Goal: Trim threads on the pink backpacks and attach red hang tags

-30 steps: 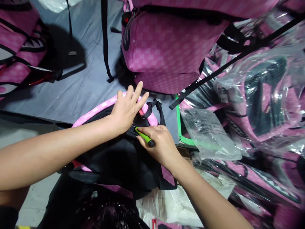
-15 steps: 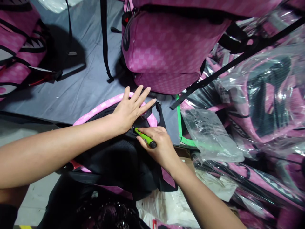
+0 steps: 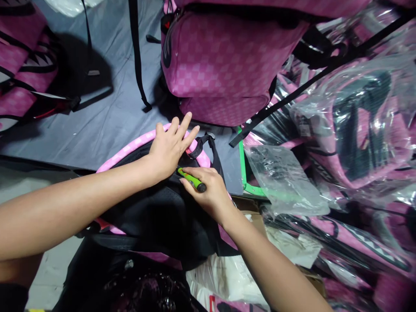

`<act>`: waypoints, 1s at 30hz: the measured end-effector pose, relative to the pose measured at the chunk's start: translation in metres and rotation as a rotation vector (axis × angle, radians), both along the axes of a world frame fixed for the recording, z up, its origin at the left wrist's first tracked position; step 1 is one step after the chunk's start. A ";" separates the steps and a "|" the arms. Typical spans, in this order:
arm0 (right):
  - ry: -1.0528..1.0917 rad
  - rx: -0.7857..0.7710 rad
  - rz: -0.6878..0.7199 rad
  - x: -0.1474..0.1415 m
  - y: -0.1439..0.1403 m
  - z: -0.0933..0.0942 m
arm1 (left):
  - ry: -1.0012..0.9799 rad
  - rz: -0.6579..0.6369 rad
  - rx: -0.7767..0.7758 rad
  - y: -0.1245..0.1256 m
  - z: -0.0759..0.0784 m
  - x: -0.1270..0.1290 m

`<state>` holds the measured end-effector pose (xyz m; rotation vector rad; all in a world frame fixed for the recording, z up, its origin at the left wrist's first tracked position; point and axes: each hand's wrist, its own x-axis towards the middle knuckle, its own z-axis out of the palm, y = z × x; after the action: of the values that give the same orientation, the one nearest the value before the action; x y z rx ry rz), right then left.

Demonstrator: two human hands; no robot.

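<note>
Fingers on my left hand (image 3: 169, 149) have pulled back together since half a second ago, when they were fanned out wide, and the whole view has slid a touch to the left. Otherwise not much has changed.

That left hand lies flat and open, holding nothing, just pressing down on the backpack (image 3: 156, 212) near its pink rim. My right hand (image 3: 208, 193) is clenched around a green tool (image 3: 192, 180) with a black end (a pen or a small cutter, I can't tell which), with its tip down at the black back panel, right under the left hand's heel.

As for progress, I'd say this bag is mid-job: tool on the fabric, bag not in plastic. Off to the right there's a heap of bagged backpacks (image 3: 360, 125) that look finished, plus a loose plastic bag (image 3: 286, 182) lying just beside my right hand. So this one probably has its check and its wrapping left.

The backpack sits right in front of me, back panel up: black padded mesh, a pink checkered edge curving round the top, a black strap loop by my fingertips. Beyond it on the grey sheet (image 3: 107, 117) stands another pink checkered pack (image 3: 221, 65), unwrapped.
</note>
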<state>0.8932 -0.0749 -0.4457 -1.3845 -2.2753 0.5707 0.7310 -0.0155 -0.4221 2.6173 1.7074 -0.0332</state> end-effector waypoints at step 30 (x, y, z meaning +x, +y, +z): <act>-0.113 -0.037 -0.151 -0.014 -0.008 0.005 | 0.095 -0.013 0.009 -0.002 0.002 -0.002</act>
<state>0.8793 -0.0831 -0.4411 -1.6279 -2.2309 0.4997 0.7293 -0.0173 -0.4199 2.6742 1.7223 -0.1529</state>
